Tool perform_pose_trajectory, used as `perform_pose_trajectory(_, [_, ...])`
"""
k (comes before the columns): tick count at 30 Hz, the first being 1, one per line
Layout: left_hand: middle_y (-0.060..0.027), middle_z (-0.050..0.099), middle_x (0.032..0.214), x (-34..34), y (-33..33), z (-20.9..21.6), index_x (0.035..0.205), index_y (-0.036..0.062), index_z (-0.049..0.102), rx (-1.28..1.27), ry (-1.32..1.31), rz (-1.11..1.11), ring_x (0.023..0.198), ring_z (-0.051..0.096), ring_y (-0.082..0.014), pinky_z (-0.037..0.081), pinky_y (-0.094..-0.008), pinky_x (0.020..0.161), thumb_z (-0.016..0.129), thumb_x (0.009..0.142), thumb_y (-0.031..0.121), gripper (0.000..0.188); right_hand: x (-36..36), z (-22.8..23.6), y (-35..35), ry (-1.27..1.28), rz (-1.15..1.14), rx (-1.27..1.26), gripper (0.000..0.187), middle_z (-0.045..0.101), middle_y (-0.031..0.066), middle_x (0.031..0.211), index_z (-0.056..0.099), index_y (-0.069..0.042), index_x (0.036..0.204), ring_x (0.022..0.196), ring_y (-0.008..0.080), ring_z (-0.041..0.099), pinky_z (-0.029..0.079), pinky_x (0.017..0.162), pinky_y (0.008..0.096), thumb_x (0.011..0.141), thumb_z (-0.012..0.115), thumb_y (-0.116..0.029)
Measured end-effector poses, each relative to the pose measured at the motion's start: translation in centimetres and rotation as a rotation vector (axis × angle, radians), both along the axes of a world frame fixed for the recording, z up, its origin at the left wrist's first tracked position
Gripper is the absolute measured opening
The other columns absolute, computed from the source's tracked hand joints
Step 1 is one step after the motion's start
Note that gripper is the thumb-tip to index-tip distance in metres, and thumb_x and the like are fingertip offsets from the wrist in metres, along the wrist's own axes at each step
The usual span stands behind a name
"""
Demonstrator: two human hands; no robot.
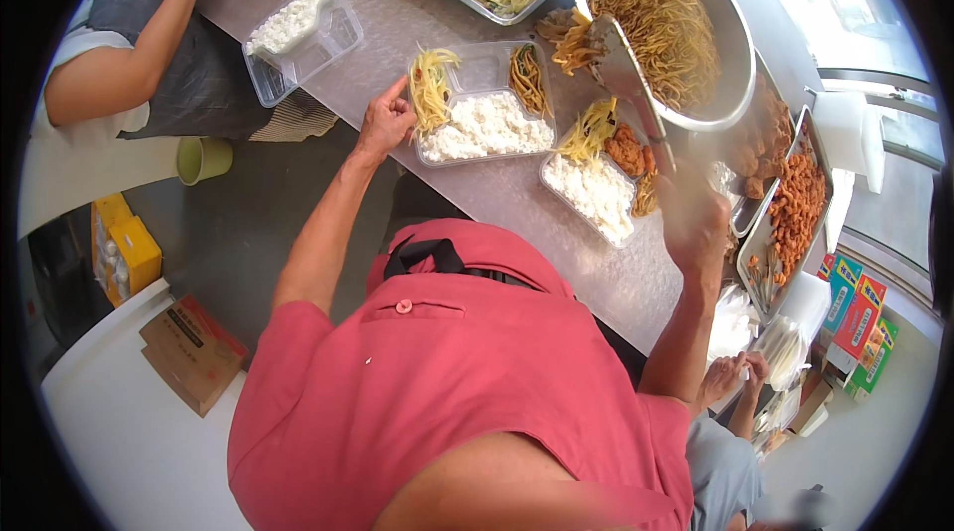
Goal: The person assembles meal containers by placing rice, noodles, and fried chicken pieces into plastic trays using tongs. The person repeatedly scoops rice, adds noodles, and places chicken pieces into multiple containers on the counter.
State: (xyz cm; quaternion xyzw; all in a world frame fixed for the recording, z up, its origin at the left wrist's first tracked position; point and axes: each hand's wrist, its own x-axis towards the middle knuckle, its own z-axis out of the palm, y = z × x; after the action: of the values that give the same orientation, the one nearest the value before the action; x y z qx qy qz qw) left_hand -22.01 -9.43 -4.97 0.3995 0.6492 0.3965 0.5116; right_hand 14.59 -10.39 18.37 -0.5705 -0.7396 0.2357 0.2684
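Well, that right hand (pixel 696 225) clenches a silver metal serving tool (pixel 633 86); leftward, a clear plastic rice tray (pixel 481 74) adjoins the left hand (pixel 385 124), its hold unclear to me.

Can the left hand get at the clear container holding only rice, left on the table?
Probably yes: a stretch of table separates the left hand from that rice container, and nothing visible blocks the way. Its fingers are by the fuller container.
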Motion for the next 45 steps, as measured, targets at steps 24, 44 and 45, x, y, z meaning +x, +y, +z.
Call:
perform_pose_trajectory(24, [0.0025,0.05,0.069,0.0,0.3,-0.7,0.136,-0.0038,0.034,-0.015,-0.142,0.024,0.052,0.046,-0.0039,0.041,-0.019,0.046,0.055,0.072,-0.005,0.068,-3.2,-13.1,4.0,-0.246,0.011,-0.131,0.026,0.058,0.0239,0.065,0.053,0.003,0.074,0.061,0.0405,0.059,0.046,0.055,0.0462,0.082,0.063,-0.02])
perform_pose_trajectory(44, [0.0027,0.051,0.071,0.0,0.5,-0.3,0.136,-0.0014,0.036,-0.044,-0.123,0.019,0.055,0.047,-0.0035,0.042,-0.0183,0.048,0.056,0.071,-0.005,0.068,-3.5,-12.9,2.1,-0.375,0.039,-0.036,0.033,0.06,0.0193,0.074,0.049,0.001,0.09,0.066,0.0375,0.061,0.049,0.056,0.044,0.078,0.067,-0.024])
perform_pose_trajectory(45, [0.0029,0.051,0.071,0.0,0.6,-0.1,0.136,-0.0015,0.036,-0.048,-0.112,0.014,0.055,0.047,-0.0033,0.042,-0.0183,0.048,0.056,0.071,-0.005,0.068,-3.5,-13.0,2.1,-0.37,0.047,-0.003,0.033,0.06,0.0189,0.074,0.049,0.001,0.09,0.066,0.0375,0.061,0.049,0.056,0.0438,0.078,0.067,-0.024])
